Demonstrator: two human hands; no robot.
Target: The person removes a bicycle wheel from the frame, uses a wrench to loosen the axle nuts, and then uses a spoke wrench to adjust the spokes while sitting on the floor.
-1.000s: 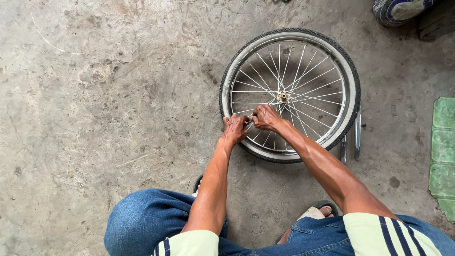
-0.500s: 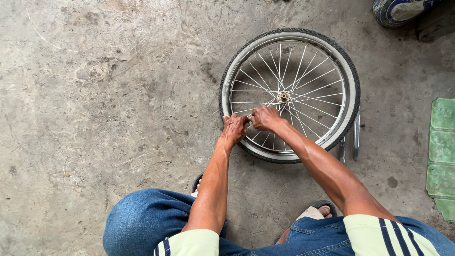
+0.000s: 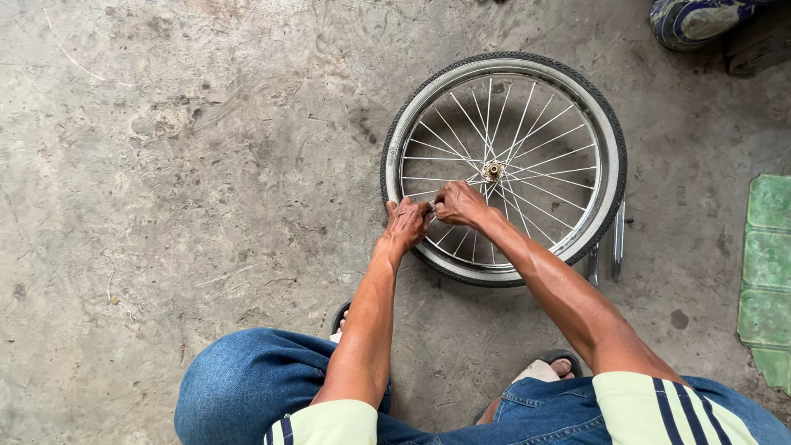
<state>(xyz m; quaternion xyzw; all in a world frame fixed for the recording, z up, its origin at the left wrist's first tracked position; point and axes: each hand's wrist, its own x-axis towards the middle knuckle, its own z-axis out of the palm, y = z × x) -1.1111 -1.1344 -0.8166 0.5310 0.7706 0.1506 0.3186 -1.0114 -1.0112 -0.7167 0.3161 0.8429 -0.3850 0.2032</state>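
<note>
Lying flat — spoked bicycle wheel (image 3: 560, 115)

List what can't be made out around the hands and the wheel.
- Head view: whatever the left hand and right hand pinch at the wheel rim; fingers cover it.
- Head view: the two metal tools by the tyre; too small to tell their kind.
- Head view: the blue and white object at top right; cut off by the edge.
- Head view: the green mat; cut off at right.

Small tool between the closed fingers (image 3: 416, 216) too hidden to identify; green mat (image 3: 766, 280) edge-cropped.
</note>
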